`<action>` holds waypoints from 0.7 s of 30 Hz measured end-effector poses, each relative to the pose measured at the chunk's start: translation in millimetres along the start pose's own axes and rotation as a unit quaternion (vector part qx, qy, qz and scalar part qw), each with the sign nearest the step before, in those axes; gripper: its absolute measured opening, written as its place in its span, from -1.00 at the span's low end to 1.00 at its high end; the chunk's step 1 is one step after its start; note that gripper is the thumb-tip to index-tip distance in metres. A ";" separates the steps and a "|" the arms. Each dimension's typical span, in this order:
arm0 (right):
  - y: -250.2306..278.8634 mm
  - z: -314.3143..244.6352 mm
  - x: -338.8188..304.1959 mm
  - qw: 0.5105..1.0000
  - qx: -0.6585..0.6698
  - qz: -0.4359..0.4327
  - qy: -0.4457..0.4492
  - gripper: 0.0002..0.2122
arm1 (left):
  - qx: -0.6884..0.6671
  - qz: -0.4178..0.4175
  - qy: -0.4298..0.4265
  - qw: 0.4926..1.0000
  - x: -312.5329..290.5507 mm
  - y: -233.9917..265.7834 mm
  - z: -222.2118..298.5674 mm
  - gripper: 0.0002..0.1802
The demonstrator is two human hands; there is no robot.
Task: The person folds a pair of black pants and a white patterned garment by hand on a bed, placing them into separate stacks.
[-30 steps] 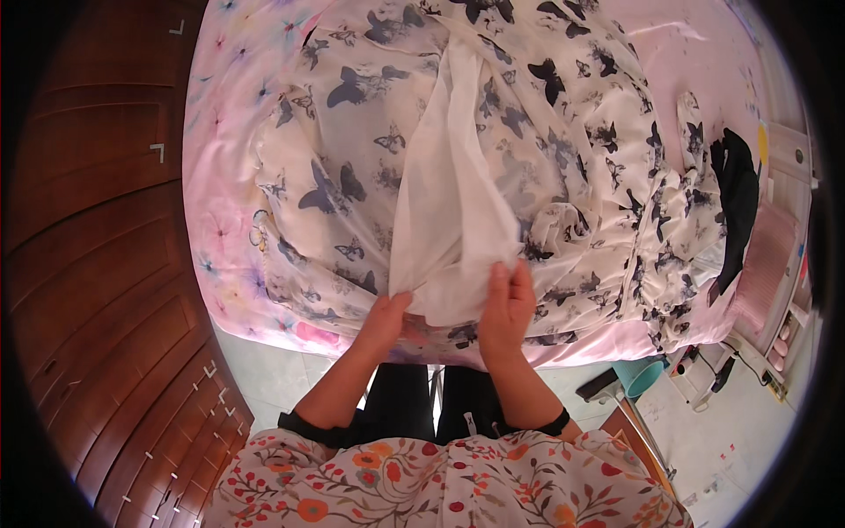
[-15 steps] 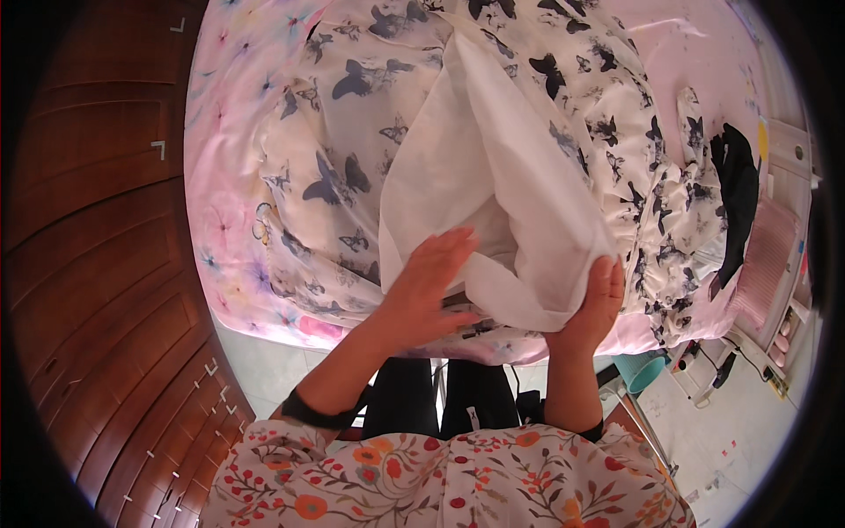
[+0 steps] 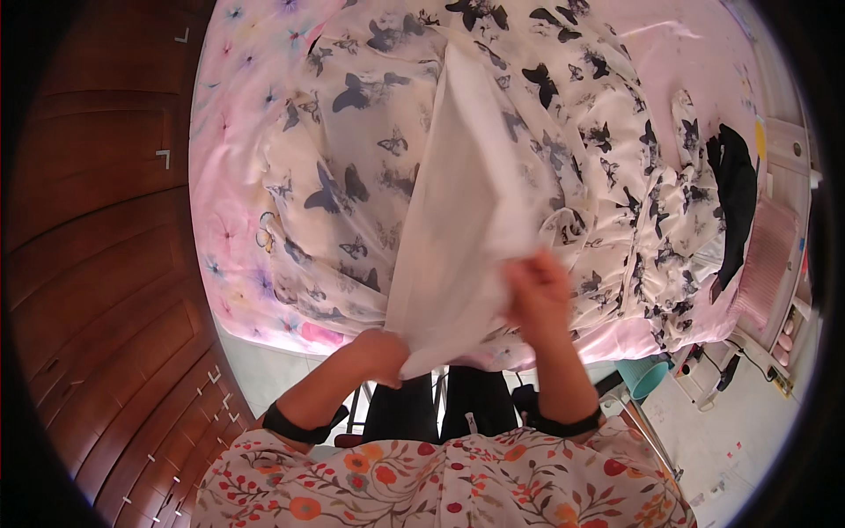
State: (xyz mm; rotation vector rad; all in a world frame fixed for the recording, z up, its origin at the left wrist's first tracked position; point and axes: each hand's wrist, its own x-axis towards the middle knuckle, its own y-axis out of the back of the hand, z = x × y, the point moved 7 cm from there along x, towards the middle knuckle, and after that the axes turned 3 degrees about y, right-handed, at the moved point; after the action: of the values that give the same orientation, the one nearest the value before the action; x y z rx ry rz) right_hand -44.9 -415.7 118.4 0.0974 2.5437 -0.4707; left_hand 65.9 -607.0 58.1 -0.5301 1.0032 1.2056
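Note:
A sheer butterfly-print garment (image 3: 352, 167) lies spread in front of me, its skirt wide and its gathered part toward the right. From its middle comes a white lining (image 3: 453, 238), drawn toward me in a long tapering panel. At the lining's lower left corner, my left hand (image 3: 383, 354) is closed on the cloth by the front edge of the bed. My right hand (image 3: 539, 297), blurred by motion, looks curled at the lining's right edge; its fingertips are smeared.
Beneath the garment is a pink floral bedsheet (image 3: 233, 176). Dark wooden cabinets (image 3: 97, 202) line the left side. A black cloth (image 3: 733, 207) and a pink woven basket (image 3: 767, 273) are at the right. Below stand a teal bin (image 3: 647, 377) and a white rack with cords.
My left hand has moved down and left and closed on the lining's corner. My right hand has moved left. The lining, open and bunched before, is now drawn into a flatter panel.

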 end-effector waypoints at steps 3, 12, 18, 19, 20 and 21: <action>-66.5 56.9 11.8 0.961 -0.145 -0.203 -0.121 -0.89 | 0.029 -0.087 0.028 0.995 1.5 -24.5 -15.6 -0.62; -123.7 116.3 25.8 0.868 -0.400 -0.284 0.080 -0.52 | -0.355 0.578 0.143 0.720 -70.3 165.5 -106.6 -0.73; -87.2 92.0 52.9 0.898 -0.321 -0.297 0.052 -0.83 | -0.257 0.588 0.058 0.765 -1.3 204.5 -71.6 -0.48; -62.9 86.1 61.8 0.930 -0.253 -0.256 -0.077 -0.88 | -0.295 0.588 0.040 0.752 7.6 201.8 -71.9 -0.46; -39.7 69.8 73.6 0.944 -0.242 -0.174 -0.143 -0.88 | -0.295 0.589 0.038 0.752 5.9 205.2 -67.5 -0.46; -10.7 58.1 90.6 0.954 -0.249 -0.107 -0.127 -0.86 | -0.346 0.551 0.037 0.758 8.5 207.2 -61.8 -0.49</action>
State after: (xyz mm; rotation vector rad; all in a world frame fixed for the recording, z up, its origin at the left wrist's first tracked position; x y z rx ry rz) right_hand -94.2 -448.5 28.0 -0.4030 2.3452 0.0884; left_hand -149.5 -586.9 53.6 -0.5453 0.8989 2.7050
